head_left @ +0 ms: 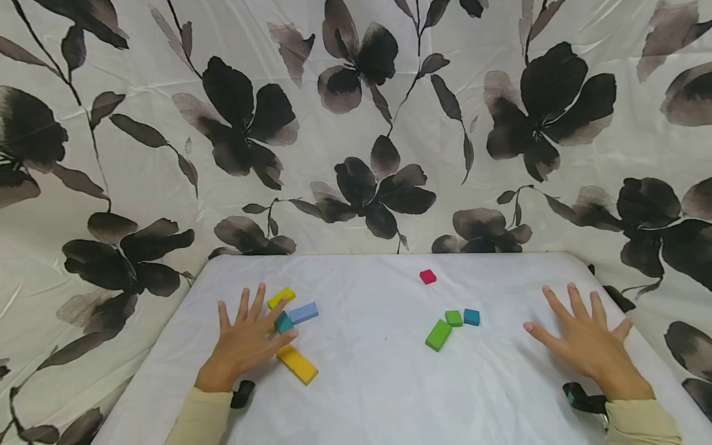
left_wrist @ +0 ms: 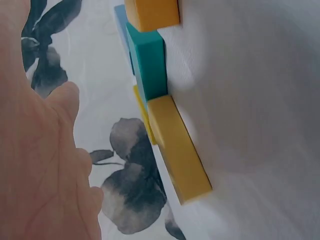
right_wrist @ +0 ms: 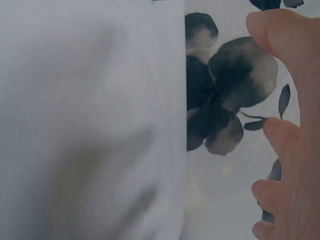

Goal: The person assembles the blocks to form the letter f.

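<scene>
My left hand (head_left: 247, 343), fingers spread, hovers at the left of the table beside and partly over a cluster of blocks. In that cluster are a yellow block (head_left: 280, 298), a light blue block (head_left: 303, 313), a teal block (head_left: 283, 322) and an orange-yellow block (head_left: 297, 364). Another yellowish block (left_wrist: 179, 150) meets the teal block in the left wrist view; in the head view my hand mostly hides it. The left wrist view shows a gap between hand and blocks. My right hand (head_left: 592, 340), also spread, hovers over the table's right side, holding nothing.
Right of the table's middle lie a long green block (head_left: 439, 335), a small green block (head_left: 453, 318) and a blue block (head_left: 471, 317). Farther back sits a red block (head_left: 428, 276). A white cloth covers the table (head_left: 367, 383); a flower-patterned cloth (head_left: 356, 123) hangs behind.
</scene>
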Available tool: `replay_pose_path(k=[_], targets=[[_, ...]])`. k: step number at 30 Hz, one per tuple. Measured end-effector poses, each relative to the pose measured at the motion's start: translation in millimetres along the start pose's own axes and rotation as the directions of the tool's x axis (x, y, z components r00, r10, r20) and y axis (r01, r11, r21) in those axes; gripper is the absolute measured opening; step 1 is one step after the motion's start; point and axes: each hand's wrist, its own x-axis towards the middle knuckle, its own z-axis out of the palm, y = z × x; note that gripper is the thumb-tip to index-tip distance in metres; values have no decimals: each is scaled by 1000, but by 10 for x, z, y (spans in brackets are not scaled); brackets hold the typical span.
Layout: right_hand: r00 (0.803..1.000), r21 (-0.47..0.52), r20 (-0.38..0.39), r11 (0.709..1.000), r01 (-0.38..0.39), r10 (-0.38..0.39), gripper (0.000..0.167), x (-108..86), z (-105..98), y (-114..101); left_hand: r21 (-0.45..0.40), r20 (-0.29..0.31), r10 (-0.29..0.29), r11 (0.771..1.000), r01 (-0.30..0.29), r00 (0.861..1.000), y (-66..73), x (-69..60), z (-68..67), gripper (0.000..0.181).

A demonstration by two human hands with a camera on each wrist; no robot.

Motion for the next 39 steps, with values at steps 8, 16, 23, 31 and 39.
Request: replay_pose_path(k=[8,16,23,31,39], targets=[[1000,0,-6,1000,29,-29,96,36,66,-115,10,-29,27,1000,-26,999,43,10,40,85],[998,1,-13,999,53,-53,95,72,140,-257,10,-26,69,998,-68,997,121,1,71,84],[996,5,-24,996,92,-92,93,86,214,-357,53,-45,100,994,-97,994,173,-10,121,85],[994,1,-10,994,106,-106,94,115,327,-522,35,-91,149,989,-146,985,214,-10,157,79],[994,53,10,993,110,-110,95,176,396,-685,15,-106,181,984,-180,978,245,-34,162,73]])
